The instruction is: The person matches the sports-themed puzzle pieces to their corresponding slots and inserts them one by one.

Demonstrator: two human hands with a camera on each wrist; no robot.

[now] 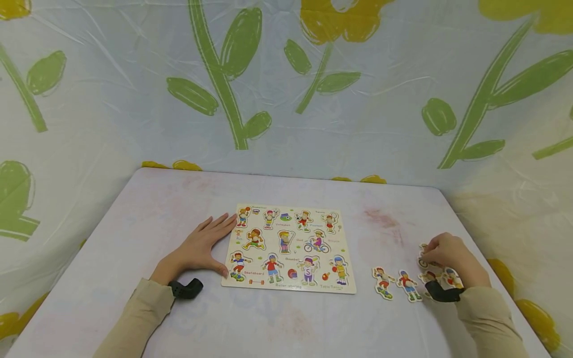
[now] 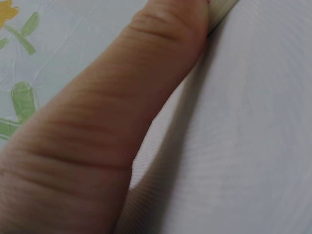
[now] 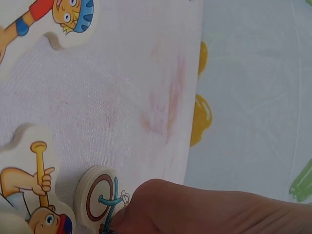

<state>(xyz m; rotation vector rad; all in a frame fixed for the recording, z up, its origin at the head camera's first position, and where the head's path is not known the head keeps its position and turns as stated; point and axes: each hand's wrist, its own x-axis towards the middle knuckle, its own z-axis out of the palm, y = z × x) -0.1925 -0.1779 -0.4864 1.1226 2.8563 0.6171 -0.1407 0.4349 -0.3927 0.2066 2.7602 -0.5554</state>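
Observation:
A pale wooden puzzle board (image 1: pixel 350 252) with cartoon sports figures lies mid-table. Along its left edge rests my left hand (image 1: pixel 200 247), fingers spread and thumb at the near left corner. In the left wrist view the thumb (image 2: pixel 107 107) fills much of the picture, its tip at the board's edge. Off to the right, my right hand (image 1: pixel 447 253) pinches a bicycle puzzle piece (image 3: pixel 100 200) low over the table. One wheel shows beside the thumb; the rest is hidden under the hand. Next to it lies a baseball player piece (image 3: pixel 48 214) with a yellow bat.
Between board and right hand lie a skateboarder piece (image 1: pixel 383 283) and a roller skater piece (image 1: pixel 409 286). Another figure piece (image 1: pixel 451 278) is partly covered by the right wrist's black strap camera (image 1: pixel 443 292). Flower-printed sheeting (image 1: pixel 286 124) walls the table's back and sides.

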